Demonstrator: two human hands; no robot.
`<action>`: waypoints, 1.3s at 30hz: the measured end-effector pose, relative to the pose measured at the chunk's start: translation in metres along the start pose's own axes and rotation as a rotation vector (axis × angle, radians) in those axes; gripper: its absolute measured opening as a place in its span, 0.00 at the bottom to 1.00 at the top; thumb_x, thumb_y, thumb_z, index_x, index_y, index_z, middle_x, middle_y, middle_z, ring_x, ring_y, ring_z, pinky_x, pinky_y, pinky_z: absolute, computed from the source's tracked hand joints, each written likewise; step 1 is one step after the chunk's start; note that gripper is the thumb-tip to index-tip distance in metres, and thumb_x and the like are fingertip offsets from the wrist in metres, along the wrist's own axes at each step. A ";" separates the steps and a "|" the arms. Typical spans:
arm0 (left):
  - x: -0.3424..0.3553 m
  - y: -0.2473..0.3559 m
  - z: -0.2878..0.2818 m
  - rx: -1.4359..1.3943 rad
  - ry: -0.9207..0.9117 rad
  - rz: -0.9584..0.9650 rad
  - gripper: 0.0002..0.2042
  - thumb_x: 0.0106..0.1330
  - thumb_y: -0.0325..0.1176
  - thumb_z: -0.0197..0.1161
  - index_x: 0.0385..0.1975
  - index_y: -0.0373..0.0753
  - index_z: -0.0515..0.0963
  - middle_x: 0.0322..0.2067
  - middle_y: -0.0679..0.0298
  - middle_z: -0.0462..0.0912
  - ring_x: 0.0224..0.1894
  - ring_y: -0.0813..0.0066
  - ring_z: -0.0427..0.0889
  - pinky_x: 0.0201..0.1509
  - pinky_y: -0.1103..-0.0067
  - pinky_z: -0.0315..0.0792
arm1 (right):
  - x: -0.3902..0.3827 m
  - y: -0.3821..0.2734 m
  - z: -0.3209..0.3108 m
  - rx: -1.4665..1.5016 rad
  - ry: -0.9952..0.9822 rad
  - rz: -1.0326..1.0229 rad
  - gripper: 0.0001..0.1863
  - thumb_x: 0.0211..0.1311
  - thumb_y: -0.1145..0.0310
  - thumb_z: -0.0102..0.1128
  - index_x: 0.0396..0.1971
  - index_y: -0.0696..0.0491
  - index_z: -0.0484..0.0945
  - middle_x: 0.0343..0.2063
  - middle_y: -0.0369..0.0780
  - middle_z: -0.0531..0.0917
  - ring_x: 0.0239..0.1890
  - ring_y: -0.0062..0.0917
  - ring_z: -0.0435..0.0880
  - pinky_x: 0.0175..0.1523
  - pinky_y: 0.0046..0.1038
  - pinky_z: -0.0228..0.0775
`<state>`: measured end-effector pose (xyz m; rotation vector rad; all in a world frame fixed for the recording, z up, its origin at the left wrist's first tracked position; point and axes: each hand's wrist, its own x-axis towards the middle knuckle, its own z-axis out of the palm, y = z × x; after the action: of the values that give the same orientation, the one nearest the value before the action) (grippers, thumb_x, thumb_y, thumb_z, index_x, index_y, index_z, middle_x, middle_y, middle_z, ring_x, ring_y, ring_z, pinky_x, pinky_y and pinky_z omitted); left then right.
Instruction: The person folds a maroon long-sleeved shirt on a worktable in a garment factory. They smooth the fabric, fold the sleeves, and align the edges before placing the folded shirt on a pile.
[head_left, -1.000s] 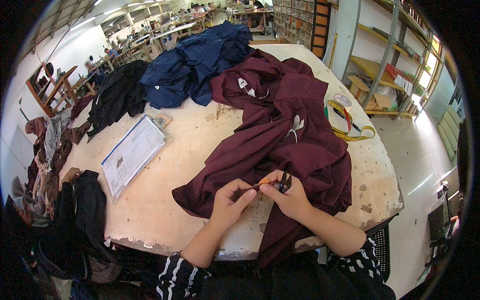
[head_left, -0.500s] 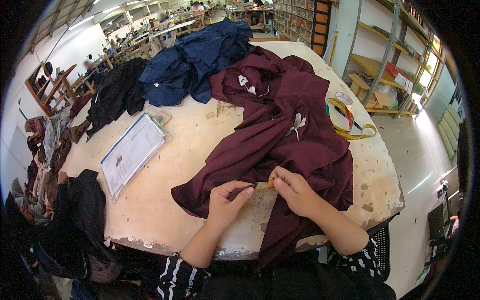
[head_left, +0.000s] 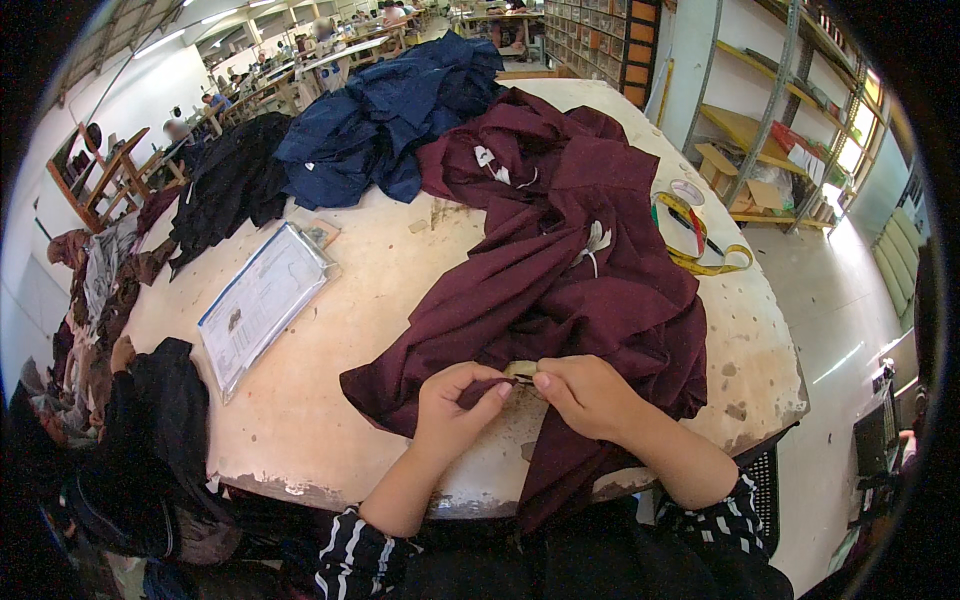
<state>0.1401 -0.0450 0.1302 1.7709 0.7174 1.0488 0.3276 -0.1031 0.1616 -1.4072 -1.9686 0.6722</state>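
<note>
Near the front of the table [head_left: 280, 420], my left hand [head_left: 455, 405] pinches the edge of the maroon fabric [head_left: 590, 270], thumb toward the middle. Just to its right, my right hand [head_left: 590, 395] is closed with its thumb down, at a small pale yellowish piece [head_left: 522, 368] between the two hands; what exactly it grips is too small to make out. The fabric lies in a crumpled heap with white tags [head_left: 598, 242] on it. A yellow tape measure [head_left: 735, 260] and a tape roll [head_left: 688, 192] lie at its right.
A plastic-sleeved document [head_left: 260, 300] lies left of centre. Navy fabric [head_left: 370, 130] and black fabric [head_left: 230, 180] are heaped behind it. Another person's hand [head_left: 123, 352] is by dark garments at far left. Metal shelving [head_left: 760, 165] stands right; people work at sewing tables behind.
Black snips seen in my right hand a second ago are no longer visible. That hand has turned and moved lower over the pale piece; my left hand stays pinched on the fabric.
</note>
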 end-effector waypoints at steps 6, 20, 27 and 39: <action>0.001 0.002 0.000 0.042 -0.010 0.045 0.05 0.52 0.26 0.64 0.27 0.34 0.78 0.24 0.62 0.78 0.28 0.77 0.77 0.34 0.83 0.68 | 0.001 -0.001 0.003 -0.058 0.020 -0.007 0.17 0.65 0.57 0.40 0.30 0.55 0.73 0.25 0.48 0.77 0.31 0.45 0.77 0.34 0.40 0.68; 0.000 0.004 0.001 0.064 0.018 0.064 0.05 0.52 0.26 0.64 0.27 0.34 0.78 0.24 0.62 0.79 0.28 0.76 0.77 0.34 0.83 0.68 | 0.003 -0.003 0.005 -0.033 0.038 0.026 0.18 0.64 0.56 0.43 0.29 0.55 0.76 0.24 0.47 0.78 0.30 0.42 0.78 0.34 0.37 0.70; 0.000 0.006 0.001 0.004 0.210 0.048 0.02 0.55 0.23 0.60 0.26 0.33 0.77 0.23 0.69 0.77 0.27 0.83 0.73 0.32 0.86 0.66 | 0.002 0.001 0.006 0.018 0.176 0.085 0.22 0.65 0.54 0.43 0.26 0.58 0.76 0.22 0.48 0.78 0.26 0.41 0.78 0.32 0.35 0.69; 0.003 -0.001 -0.008 -0.147 0.194 0.000 0.02 0.55 0.23 0.61 0.27 0.31 0.78 0.24 0.67 0.79 0.28 0.84 0.74 0.34 0.87 0.67 | 0.003 0.007 0.001 0.244 0.164 0.112 0.23 0.67 0.57 0.41 0.19 0.59 0.70 0.14 0.45 0.69 0.18 0.32 0.67 0.28 0.32 0.62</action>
<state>0.1338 -0.0390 0.1320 1.5585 0.7379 1.2531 0.3307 -0.0986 0.1559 -1.3828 -1.6316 0.7925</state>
